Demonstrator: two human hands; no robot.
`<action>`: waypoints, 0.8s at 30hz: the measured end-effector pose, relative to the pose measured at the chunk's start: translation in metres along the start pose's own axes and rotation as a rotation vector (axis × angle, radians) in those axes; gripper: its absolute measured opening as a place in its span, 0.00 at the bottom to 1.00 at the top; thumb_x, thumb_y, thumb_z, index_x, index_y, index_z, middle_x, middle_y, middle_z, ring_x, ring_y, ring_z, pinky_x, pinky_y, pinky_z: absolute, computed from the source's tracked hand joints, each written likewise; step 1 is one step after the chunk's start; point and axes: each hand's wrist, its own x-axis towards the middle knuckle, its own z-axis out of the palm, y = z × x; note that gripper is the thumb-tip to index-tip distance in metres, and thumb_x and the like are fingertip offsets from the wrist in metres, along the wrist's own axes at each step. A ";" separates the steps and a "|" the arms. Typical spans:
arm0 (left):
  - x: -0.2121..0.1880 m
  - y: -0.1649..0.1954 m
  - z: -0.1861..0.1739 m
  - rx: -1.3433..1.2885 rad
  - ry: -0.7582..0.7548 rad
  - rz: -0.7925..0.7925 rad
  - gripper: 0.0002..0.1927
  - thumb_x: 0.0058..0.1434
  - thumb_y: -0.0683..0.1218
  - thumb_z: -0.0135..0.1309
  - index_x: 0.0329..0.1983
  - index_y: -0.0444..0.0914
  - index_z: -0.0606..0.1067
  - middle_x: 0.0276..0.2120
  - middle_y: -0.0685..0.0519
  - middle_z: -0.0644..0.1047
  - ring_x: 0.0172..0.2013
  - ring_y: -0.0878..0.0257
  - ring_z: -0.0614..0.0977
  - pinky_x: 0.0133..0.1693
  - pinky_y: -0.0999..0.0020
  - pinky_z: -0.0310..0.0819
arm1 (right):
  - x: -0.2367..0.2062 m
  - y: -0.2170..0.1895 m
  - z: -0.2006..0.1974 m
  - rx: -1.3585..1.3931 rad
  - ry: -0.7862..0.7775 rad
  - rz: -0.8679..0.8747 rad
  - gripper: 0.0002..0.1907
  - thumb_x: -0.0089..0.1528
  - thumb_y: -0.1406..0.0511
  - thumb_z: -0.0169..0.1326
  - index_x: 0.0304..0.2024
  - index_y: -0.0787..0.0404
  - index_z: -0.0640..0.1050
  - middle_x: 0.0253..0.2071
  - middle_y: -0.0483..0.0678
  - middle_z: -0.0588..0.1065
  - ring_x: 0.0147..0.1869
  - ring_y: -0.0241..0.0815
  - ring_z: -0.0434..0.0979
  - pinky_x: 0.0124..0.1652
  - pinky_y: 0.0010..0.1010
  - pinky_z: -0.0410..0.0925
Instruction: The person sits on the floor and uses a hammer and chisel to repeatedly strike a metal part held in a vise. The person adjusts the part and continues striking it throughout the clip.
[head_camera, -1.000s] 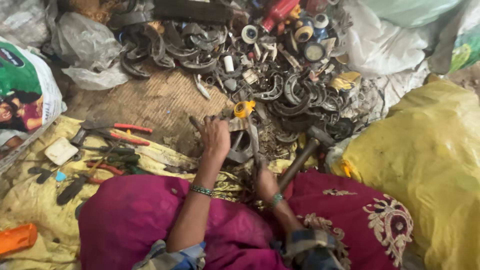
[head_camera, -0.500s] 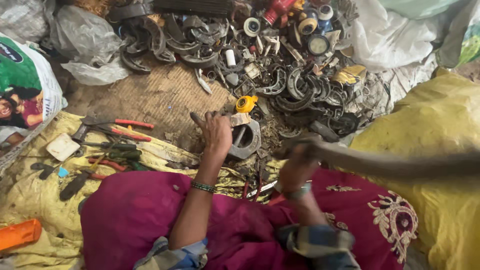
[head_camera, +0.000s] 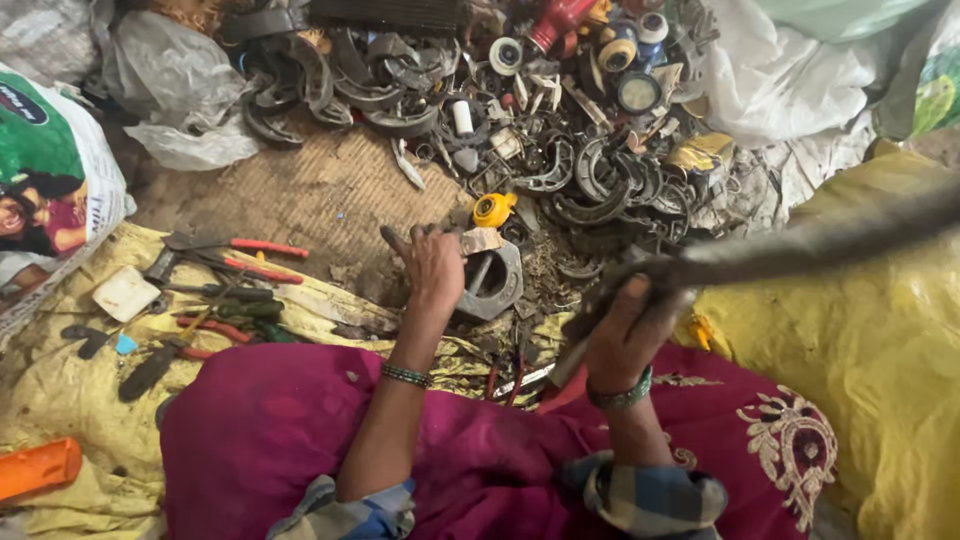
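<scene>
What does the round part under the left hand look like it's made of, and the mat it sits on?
The round part looks like cast metal: dull grey, thick-walled, grimy. The mat looks like woven straw or reed, judging by its tan, fine parallel ribbing. The left hand steadies the part.

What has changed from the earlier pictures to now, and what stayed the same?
The right hand has swung the hammer up: one second ago its head was low beside the grey metal part, now the handle streaks out to the right, blurred by motion. The hand itself rose a little and kept its grip. The left hand still steadies the metal part in the same place. The scrap pile and pliers have not moved.
</scene>
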 end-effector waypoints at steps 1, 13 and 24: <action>0.000 0.001 -0.001 0.010 -0.060 -0.023 0.11 0.61 0.40 0.52 0.27 0.41 0.84 0.47 0.45 0.81 0.58 0.43 0.74 0.65 0.21 0.30 | -0.005 0.006 -0.001 0.167 0.031 -0.066 0.09 0.79 0.59 0.44 0.50 0.58 0.67 0.34 0.43 0.69 0.26 0.33 0.66 0.25 0.25 0.65; -0.003 -0.001 -0.002 0.024 0.007 0.062 0.10 0.65 0.44 0.52 0.36 0.41 0.85 0.44 0.45 0.82 0.60 0.42 0.74 0.67 0.25 0.35 | -0.044 0.064 -0.010 -0.748 -0.258 0.472 0.19 0.72 0.57 0.45 0.55 0.66 0.71 0.34 0.55 0.73 0.26 0.44 0.72 0.22 0.40 0.66; -0.001 0.005 -0.011 0.081 -0.103 -0.047 0.14 0.68 0.44 0.48 0.34 0.43 0.85 0.45 0.49 0.82 0.57 0.49 0.77 0.68 0.24 0.33 | -0.070 0.112 0.013 -0.549 -0.246 0.308 0.13 0.75 0.60 0.45 0.51 0.63 0.73 0.30 0.48 0.74 0.28 0.41 0.73 0.27 0.38 0.67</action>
